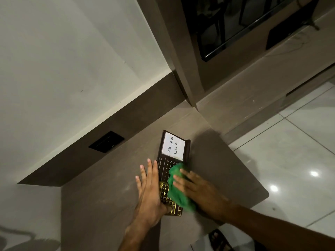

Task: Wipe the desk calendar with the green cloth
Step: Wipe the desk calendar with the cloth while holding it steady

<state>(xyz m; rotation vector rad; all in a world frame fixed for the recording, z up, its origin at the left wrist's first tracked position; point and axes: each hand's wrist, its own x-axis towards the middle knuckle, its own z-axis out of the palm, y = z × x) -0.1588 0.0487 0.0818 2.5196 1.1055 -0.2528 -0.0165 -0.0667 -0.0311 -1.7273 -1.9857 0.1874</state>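
The desk calendar [165, 165] is a dark brown board with month names, printed numbers and gold tiles, lying flat on the grey-brown desk [101, 196]. A white "To Do List" card sits at its far end. My left hand [149, 192] lies flat with its fingers stretched out, pressed against the calendar's left edge. My right hand [197, 189] presses the crumpled green cloth [176, 191] onto the calendar's right half. The cloth and my hands cover much of the board's near part.
A black socket plate [106, 141] sits in the brown wall strip behind the desk. The desk's rounded right edge [261, 189] drops to a glossy white tiled floor. A dark glass-fronted cabinet [235, 28] stands at the far right. A sandalled foot [218, 238] shows below.
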